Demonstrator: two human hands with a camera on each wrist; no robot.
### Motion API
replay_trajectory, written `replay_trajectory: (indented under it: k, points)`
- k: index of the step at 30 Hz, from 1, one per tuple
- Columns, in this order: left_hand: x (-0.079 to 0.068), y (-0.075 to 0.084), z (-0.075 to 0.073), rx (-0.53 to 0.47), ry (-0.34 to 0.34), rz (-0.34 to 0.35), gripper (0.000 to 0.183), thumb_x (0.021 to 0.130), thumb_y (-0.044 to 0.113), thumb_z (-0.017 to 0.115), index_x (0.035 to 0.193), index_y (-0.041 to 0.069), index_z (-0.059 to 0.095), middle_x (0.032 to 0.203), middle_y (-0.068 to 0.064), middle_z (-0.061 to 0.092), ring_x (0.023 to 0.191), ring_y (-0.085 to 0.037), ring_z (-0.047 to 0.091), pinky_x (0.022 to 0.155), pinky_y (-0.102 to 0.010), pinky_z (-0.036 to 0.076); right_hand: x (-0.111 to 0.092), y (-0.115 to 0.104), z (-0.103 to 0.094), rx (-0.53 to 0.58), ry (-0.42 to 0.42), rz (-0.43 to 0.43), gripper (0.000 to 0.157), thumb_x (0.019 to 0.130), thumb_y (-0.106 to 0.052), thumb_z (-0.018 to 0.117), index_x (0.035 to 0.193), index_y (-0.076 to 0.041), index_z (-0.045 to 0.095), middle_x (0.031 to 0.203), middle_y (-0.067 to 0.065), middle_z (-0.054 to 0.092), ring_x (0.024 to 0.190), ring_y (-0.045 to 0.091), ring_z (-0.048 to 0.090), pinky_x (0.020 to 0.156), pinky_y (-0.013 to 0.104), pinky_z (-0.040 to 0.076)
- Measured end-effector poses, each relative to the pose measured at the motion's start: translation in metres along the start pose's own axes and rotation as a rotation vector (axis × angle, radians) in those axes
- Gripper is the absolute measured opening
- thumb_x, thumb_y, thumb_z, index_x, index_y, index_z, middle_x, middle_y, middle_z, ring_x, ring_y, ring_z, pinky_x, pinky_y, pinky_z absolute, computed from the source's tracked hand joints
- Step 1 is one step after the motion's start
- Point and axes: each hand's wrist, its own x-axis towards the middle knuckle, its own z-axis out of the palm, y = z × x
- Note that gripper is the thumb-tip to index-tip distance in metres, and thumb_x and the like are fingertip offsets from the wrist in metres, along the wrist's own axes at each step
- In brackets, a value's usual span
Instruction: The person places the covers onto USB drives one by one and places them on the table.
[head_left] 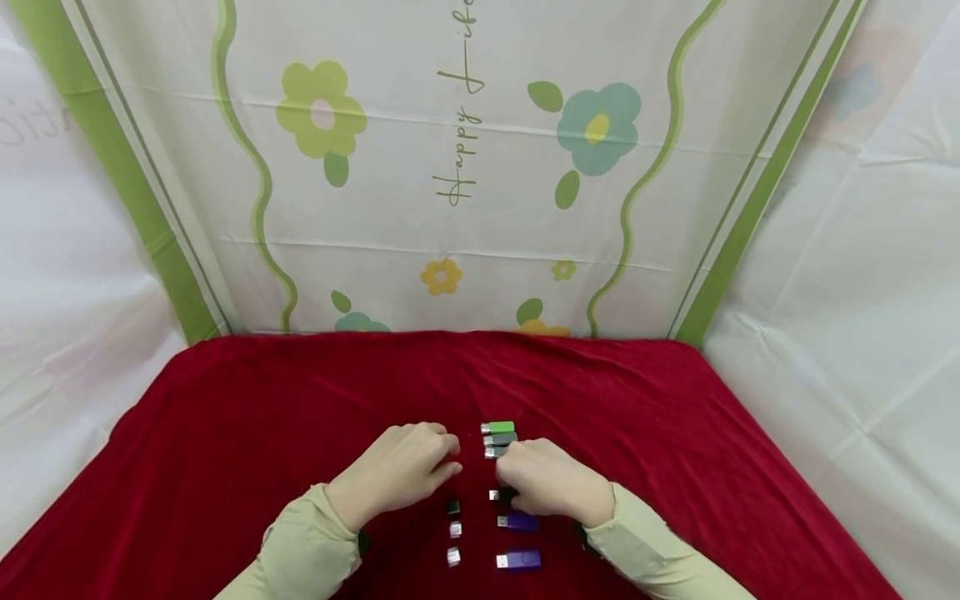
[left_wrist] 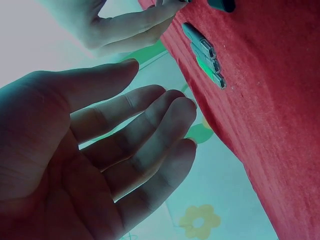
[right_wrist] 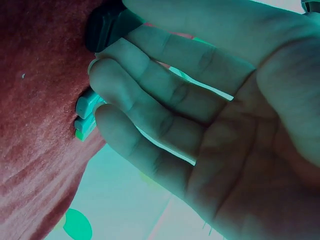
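Head view: at twelve o'clock, the white backdrop (head_left: 517, 225) is displaying a yellow-green flower (head_left: 303, 100) towards eleven and a teal, yellow-centred flower (head_left: 621, 108) towards one; at six, the plain red tablecloth (head_left: 322, 400) is contrasting with a bright-green stick (head_left: 502, 427), grey sticks (head_left: 506, 439), a black stick (head_left: 507, 494) and purple sticks (head_left: 523, 559).

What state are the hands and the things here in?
Green USB stick: lying, seemingly capped
Two grey USB sticks: lying, seemingly capped
Black USB stick: uncapped, pinched
Two purple USB sticks: lying, uncapped
Black cap: off, lying
Two silvery caps: off, lying
Left hand: relaxed, holding nothing
Right hand: pinching the black USB stick
Red cloth: spread, wrinkled
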Motion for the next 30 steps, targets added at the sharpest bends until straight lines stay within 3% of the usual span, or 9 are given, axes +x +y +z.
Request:
replay_trajectory:
  k: [21, 30]
  points:
    - [0.000, 0.002, -0.002, -0.004, 0.002, -0.003, 0.009, 0.088, 0.018, 0.075, 0.087, 0.010, 0.071, 0.077, 0.003, 0.060, 0.060, -0.006, 0.051, 0.052, -0.022, 0.045, 0.000, 0.003, 0.004, -0.038, 0.018, -0.025, 0.043, 0.064, -0.012, 0.083, 0.052, -0.021, 0.043, 0.053, -0.011, 0.038, 0.049, 0.002, 0.034, 0.046, 0.021, 0.036]
    - [-0.001, 0.002, -0.001, -0.004, -0.004, -0.005, 0.008, 0.086, 0.017, 0.076, 0.084, 0.012, 0.071, 0.074, 0.005, 0.058, 0.058, -0.006, 0.050, 0.051, -0.023, 0.045, -0.003, 0.008, -0.007, -0.014, 0.085, -0.031, 0.040, 0.063, -0.013, 0.078, 0.054, -0.020, 0.040, 0.057, -0.010, 0.038, 0.050, 0.004, 0.035, 0.047, 0.022, 0.036]
